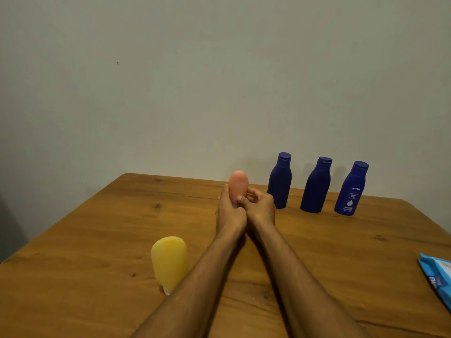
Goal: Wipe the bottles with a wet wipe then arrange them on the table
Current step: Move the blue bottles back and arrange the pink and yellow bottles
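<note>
An orange bottle (238,182) stands upright near the table's far edge, with both my hands wrapped around its lower part. My left hand (229,213) grips it from the left and my right hand (260,206) from the right, thumbs on its front. No wipe shows in either hand. A yellow bottle (168,261) stands cap-down on the table, near and left of my left forearm. Three dark blue bottles stand in a row at the back right: one (280,180) right beside my right hand, a second (316,185), and a third (351,189) with its white label facing me.
A blue wet-wipe pack (438,274) lies at the right edge of the wooden table (85,240). A plain wall rises directly behind the table's far edge.
</note>
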The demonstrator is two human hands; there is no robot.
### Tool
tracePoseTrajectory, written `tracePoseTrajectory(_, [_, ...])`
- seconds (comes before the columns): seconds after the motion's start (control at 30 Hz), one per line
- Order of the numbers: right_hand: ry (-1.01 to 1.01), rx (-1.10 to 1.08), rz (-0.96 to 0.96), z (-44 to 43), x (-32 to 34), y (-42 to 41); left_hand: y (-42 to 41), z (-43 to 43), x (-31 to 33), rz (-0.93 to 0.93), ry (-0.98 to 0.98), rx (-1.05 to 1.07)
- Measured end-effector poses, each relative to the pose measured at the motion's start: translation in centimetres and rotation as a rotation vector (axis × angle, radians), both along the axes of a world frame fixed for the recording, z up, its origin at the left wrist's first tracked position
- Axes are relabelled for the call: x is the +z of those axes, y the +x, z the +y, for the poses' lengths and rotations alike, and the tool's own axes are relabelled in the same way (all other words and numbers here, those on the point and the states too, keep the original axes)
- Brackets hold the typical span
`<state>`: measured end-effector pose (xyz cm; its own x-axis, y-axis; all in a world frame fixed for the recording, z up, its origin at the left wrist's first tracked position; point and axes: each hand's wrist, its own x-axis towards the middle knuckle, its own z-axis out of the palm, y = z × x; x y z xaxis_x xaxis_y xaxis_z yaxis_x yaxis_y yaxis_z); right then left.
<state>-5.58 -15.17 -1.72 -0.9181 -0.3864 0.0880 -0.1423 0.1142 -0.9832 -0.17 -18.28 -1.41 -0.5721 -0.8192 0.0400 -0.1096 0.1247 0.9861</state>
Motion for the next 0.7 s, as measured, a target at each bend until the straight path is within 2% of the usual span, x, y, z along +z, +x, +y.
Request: tracePoseTrajectory(0.7, [0.037, 0.045, 0.075, -2.2, -0.8, -1.9, -2.3, -1.9, -0.8, -0.044, -0.062, 0.061])
